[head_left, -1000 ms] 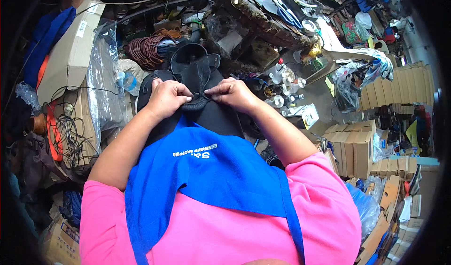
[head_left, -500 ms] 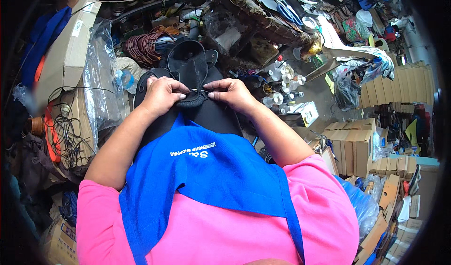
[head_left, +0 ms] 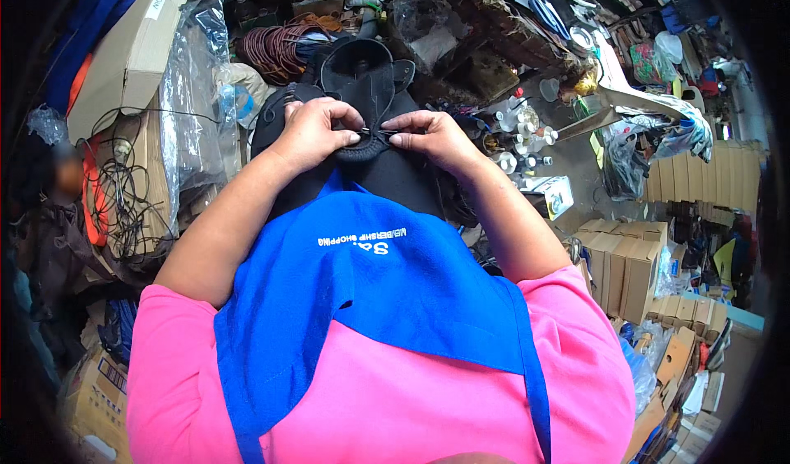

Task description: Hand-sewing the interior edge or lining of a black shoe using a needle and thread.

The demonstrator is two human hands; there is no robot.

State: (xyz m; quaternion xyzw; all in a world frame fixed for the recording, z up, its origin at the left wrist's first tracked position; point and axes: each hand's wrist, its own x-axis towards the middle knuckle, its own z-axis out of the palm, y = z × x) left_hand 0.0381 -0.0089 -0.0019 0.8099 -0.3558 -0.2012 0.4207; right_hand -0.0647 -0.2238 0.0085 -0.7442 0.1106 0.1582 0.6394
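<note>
A black shoe (head_left: 378, 94) rests on my dark-clad lap, its open collar away from me and its ribbed toe end toward me. My left hand (head_left: 317, 133) is at the toe's left side, thumb and forefinger pinched on something small and dark. From the right, my right hand (head_left: 436, 137) pinches a thin, dark, needle-like piece at the toe's edge. The two sets of fingertips are a short way apart. Whether a thread runs between them is too fine to tell. A blue apron (head_left: 395, 275) covers my front below the hands.
Several bottles (head_left: 522, 127) stand right of the shoe. A coil of reddish cord (head_left: 280, 51) lies beyond it. On the left are a cardboard box (head_left: 123, 69), clear plastic sheeting (head_left: 193, 94) and tangled black wire (head_left: 123, 192). Cardboard boxes (head_left: 629, 258) are stacked at the right.
The view has shifted, so hands, shoe and surroundings appear farther right and somewhat higher. Both hands stay pinched at the toe, with their fingertips slightly closer together.
</note>
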